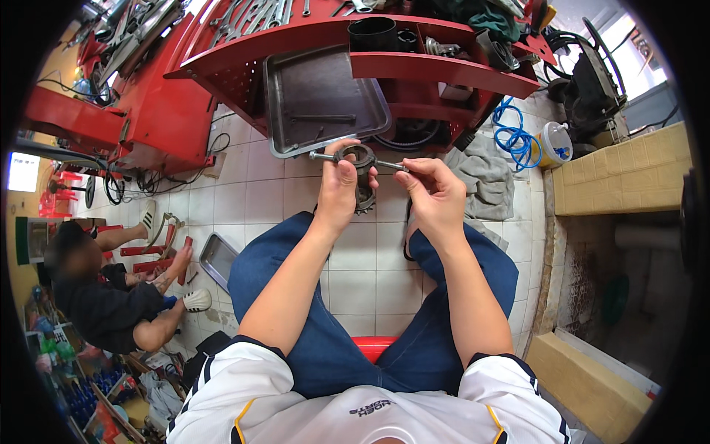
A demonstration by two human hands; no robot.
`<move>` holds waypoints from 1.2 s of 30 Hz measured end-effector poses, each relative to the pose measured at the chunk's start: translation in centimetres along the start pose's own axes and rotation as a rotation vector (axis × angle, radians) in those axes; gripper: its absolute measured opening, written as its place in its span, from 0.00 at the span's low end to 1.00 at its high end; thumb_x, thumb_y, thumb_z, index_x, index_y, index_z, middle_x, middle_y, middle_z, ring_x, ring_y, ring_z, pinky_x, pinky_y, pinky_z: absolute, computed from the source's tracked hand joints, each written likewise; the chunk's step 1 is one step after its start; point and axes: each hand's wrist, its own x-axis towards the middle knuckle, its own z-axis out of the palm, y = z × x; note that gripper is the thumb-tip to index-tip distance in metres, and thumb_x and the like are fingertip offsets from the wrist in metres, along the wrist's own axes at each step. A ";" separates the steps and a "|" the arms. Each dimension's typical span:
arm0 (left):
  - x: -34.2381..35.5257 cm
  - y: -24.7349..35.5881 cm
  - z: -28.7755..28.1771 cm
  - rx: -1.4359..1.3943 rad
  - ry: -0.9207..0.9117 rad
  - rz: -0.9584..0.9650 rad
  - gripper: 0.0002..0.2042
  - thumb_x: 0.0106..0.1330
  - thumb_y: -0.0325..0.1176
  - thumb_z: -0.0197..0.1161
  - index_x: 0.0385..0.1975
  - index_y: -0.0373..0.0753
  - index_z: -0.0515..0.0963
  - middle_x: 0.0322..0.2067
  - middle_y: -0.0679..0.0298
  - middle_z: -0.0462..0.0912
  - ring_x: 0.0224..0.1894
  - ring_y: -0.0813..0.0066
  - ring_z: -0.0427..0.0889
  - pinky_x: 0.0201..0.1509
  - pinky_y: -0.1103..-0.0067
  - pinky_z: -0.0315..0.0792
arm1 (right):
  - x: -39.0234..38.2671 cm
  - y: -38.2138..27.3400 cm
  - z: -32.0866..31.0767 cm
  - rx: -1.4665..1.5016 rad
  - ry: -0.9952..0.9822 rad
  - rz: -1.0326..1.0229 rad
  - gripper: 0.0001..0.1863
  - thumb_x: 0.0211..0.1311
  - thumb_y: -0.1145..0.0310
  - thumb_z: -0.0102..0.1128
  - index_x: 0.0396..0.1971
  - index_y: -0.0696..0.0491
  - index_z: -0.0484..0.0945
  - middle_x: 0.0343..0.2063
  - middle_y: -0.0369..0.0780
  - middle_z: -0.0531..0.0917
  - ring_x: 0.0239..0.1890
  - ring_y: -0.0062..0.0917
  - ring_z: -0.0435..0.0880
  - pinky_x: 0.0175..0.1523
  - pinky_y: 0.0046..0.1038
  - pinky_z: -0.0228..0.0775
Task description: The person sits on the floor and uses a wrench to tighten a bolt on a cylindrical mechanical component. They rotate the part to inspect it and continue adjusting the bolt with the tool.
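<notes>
My left hand (338,194) is closed around a dark, greasy metal part with a round ring (357,154) at its top and a toothed lower end (364,200). From the ring's left side sticks out a bolt (321,156) with a bright head. A thin metal rod or bolt (389,164) juts from the right side. Its outer end is pinched between the thumb and fingers of my right hand (439,194). Both hands are raised above the tiled floor, between my knees.
Ahead stands a red tool cart (444,70) with wrenches (255,18) on top. A metal tray (318,78) with a dark tool leans by it. Grey cloth (484,177), a blue hose (514,140) and a bucket (551,144) are right; another person (103,296) sits left near a smaller tray (219,259).
</notes>
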 end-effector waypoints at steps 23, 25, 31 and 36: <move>-0.9 -0.8 -0.9 0.296 -0.034 0.304 0.40 0.61 0.68 0.64 0.59 0.39 0.65 0.37 0.68 0.78 0.40 0.82 0.76 0.45 0.82 0.73 | 0.4 0.9 -1.9 0.251 -0.219 0.447 0.27 0.77 0.48 0.51 0.25 0.56 0.80 0.15 0.33 0.77 0.15 0.14 0.73 0.22 0.17 0.62; -0.8 -1.0 -1.0 0.297 -0.015 0.304 0.40 0.61 0.68 0.63 0.59 0.39 0.65 0.37 0.68 0.78 0.41 0.82 0.76 0.45 0.82 0.73 | 0.2 0.4 -1.2 0.223 -0.236 0.373 0.25 0.77 0.50 0.52 0.34 0.59 0.82 0.18 0.34 0.79 0.18 0.15 0.76 0.25 0.18 0.66; -0.6 -0.8 -0.6 0.237 0.048 0.281 0.38 0.62 0.69 0.61 0.58 0.41 0.68 0.36 0.65 0.80 0.40 0.74 0.81 0.48 0.75 0.75 | 0.1 -0.6 0.4 0.341 -0.192 0.300 0.13 0.74 0.68 0.59 0.50 0.60 0.73 0.30 0.40 0.86 0.29 0.24 0.87 0.36 0.23 0.78; -0.8 -0.5 -0.5 0.171 0.021 0.267 0.36 0.64 0.65 0.64 0.58 0.40 0.67 0.36 0.67 0.80 0.39 0.79 0.79 0.46 0.79 0.75 | 0.0 0.4 -0.5 0.251 -0.208 0.344 0.13 0.74 0.62 0.60 0.35 0.58 0.76 0.28 0.42 0.87 0.27 0.23 0.86 0.35 0.21 0.77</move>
